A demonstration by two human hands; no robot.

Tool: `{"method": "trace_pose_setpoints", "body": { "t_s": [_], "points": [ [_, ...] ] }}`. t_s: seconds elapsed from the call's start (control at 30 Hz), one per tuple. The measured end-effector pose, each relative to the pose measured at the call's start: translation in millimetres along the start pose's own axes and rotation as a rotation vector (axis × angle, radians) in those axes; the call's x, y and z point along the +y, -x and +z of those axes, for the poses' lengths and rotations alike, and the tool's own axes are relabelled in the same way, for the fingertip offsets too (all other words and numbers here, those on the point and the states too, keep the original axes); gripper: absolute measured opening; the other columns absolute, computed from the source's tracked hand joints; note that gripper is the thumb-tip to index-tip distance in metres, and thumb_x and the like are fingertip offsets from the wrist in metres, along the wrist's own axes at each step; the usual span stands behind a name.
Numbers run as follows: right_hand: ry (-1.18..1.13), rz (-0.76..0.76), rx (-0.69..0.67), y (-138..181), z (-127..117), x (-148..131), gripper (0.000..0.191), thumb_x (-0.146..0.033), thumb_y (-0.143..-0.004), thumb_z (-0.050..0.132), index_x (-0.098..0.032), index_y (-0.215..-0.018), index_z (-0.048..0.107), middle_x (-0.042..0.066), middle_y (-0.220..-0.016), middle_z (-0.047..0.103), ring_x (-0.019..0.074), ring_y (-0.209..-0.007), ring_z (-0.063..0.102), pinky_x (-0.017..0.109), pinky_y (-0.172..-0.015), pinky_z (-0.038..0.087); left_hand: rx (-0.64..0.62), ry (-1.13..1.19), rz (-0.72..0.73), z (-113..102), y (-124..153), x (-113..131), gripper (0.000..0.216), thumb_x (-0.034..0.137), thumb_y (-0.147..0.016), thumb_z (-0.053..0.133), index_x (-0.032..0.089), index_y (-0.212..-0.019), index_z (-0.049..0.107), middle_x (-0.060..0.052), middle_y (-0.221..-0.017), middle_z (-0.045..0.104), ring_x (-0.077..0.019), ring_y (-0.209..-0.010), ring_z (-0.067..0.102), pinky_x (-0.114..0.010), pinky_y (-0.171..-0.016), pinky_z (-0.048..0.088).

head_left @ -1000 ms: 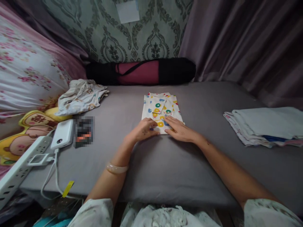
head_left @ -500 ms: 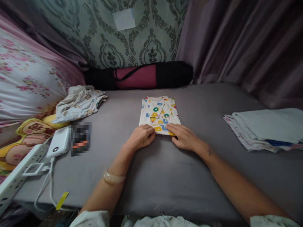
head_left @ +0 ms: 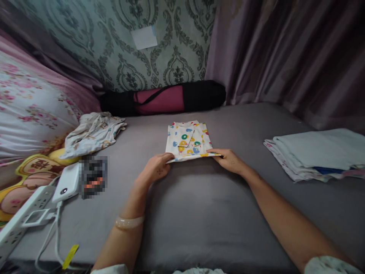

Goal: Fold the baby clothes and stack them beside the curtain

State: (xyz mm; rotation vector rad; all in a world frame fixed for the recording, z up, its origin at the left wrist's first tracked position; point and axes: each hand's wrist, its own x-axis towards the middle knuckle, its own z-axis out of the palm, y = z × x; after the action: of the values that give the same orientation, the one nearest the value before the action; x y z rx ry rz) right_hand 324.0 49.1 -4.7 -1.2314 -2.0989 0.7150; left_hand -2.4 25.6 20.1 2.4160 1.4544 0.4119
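A small folded white garment (head_left: pixel 188 139) printed with coloured letters lies in the middle of the grey bed sheet (head_left: pixel 199 213). My left hand (head_left: pixel 155 168) grips its near left corner with the fingers curled under the edge. Its near right corner is pinched by my right hand (head_left: pixel 228 160). The garment's near edge is raised a little off the sheet between the two hands. A pale bangle sits on my left wrist.
A stack of folded cloths (head_left: pixel 316 152) lies at the right. A crumpled patterned garment (head_left: pixel 92 131) lies at the left by a floral pillow (head_left: pixel 31 110). A white power bank (head_left: pixel 66 183), a power strip (head_left: pixel 21 224) and cables sit at the near left. A black and pink roll (head_left: pixel 162 99) lies against the wall.
Both hands slid from flat on top of the garment to its near corners and took hold. The near edge has lifted slightly off the sheet.
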Motion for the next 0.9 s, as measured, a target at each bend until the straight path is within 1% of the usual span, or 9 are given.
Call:
{"method": "trace_pose_setpoints", "body": {
  "t_s": [0.17,0.27,0.33,0.43,0.57,0.63,0.67,0.73,0.9],
  "points": [
    [-0.059,0.042,0.001,-2.2,-8.3,-7.7,0.036,-0.029,-0.09,0.047,-0.026,-0.118,0.069,0.002,-0.117,0.07,0.02,-0.109,0.064,0.036,-0.098,0.046,0.11,0.377,-0.13,-0.9,1.4,-15.0,0.04,0.021,-0.077,0.049,0.019,-0.111,0.069,-0.003,-0.108,0.073,-0.0197,-0.098,0.066,-0.029,-0.088,0.049],
    [-0.086,0.068,-0.049,-2.4,-17.8,-15.6,0.036,-0.03,-0.09,0.047,-0.026,-0.118,0.069,0.001,-0.118,0.07,0.0203,-0.111,0.063,0.036,-0.1,0.044,0.155,0.518,-0.181,-6.0,1.9,-10.2,0.036,0.026,-0.076,0.053,0.017,-0.105,0.072,-0.004,-0.102,0.074,-0.0207,-0.095,0.066,-0.03,-0.087,0.049],
    [-0.102,0.092,-0.109,0.2,-26.7,-22.4,0.036,-0.034,-0.089,0.049,-0.025,-0.116,0.07,0.002,-0.116,0.07,0.0212,-0.108,0.064,0.035,-0.098,0.045,0.147,0.559,-0.207,-14.0,3.9,-4.3,0.031,0.028,-0.074,0.056,0.017,-0.096,0.074,-0.003,-0.092,0.074,-0.0205,-0.088,0.065,-0.03,-0.083,0.05],
    [-0.175,0.131,-0.267,10.2,-42.9,-35.7,0.041,-0.046,-0.087,0.054,-0.021,-0.113,0.072,0.003,-0.105,0.073,0.0225,-0.101,0.065,0.033,-0.092,0.047,-0.023,0.627,-0.201,-31.8,10.9,4.6,0.023,0.031,-0.071,0.06,0.016,-0.082,0.074,-0.001,-0.073,0.07,-0.0172,-0.072,0.062,-0.026,-0.07,0.048],
    [-0.292,0.196,-0.511,28.3,-62.5,-54.1,0.053,-0.059,-0.079,0.06,-0.015,-0.106,0.075,0.005,-0.09,0.074,0.0229,-0.095,0.067,0.03,-0.086,0.05,-0.415,0.741,-0.128,-54.5,22.3,12.7,0.022,0.034,-0.072,0.063,0.015,-0.079,0.073,0.0,-0.066,0.065,-0.0136,-0.063,0.056,-0.022,-0.06,0.043],
    [-0.327,0.219,-0.567,33.0,-67.5,-59.3,0.054,-0.059,-0.077,0.062,-0.015,-0.104,0.075,0.006,-0.087,0.074,0.0234,-0.095,0.068,0.031,-0.085,0.05,-0.523,0.767,-0.095,-58.9,24.7,14.4,0.023,0.035,-0.071,0.066,0.014,-0.079,0.073,-0.001,-0.067,0.065,-0.0137,-0.064,0.056,-0.022,-0.06,0.043],
    [-0.348,0.228,-0.573,33.3,-68.4,-60.2,0.054,-0.059,-0.076,0.063,-0.015,-0.104,0.075,0.006,-0.087,0.074,0.0236,-0.096,0.068,0.031,-0.086,0.05,-0.535,0.776,-0.094,-58.7,24.8,14.3,0.024,0.036,-0.07,0.067,0.014,-0.079,0.072,-0.002,-0.067,0.066,-0.014,-0.065,0.057,-0.022,-0.061,0.043],
    [-0.401,0.242,-0.543,30.3,-66.9,-58.9,0.051,-0.057,-0.076,0.065,-0.015,-0.104,0.075,0.006,-0.09,0.074,0.0241,-0.099,0.068,0.033,-0.089,0.05,-0.467,0.805,-0.133,-54.7,22.9,12.6,0.024,0.037,-0.071,0.068,0.015,-0.079,0.072,-0.003,-0.07,0.068,-0.015,-0.068,0.059,-0.023,-0.065,0.046],
    [-0.506,0.35,-0.296,8.8,-48.7,-44.6,0.043,-0.044,-0.083,0.06,-0.02,-0.118,0.068,0.007,-0.106,0.073,0.0243,-0.103,0.067,0.037,-0.089,0.053,-0.102,0.96,-0.327,-36.7,9.2,6.4,0.034,0.036,-0.072,0.067,0.016,-0.099,0.071,-0.006,-0.092,0.072,-0.0169,-0.08,0.064,-0.029,-0.074,0.052]
  ]
}}
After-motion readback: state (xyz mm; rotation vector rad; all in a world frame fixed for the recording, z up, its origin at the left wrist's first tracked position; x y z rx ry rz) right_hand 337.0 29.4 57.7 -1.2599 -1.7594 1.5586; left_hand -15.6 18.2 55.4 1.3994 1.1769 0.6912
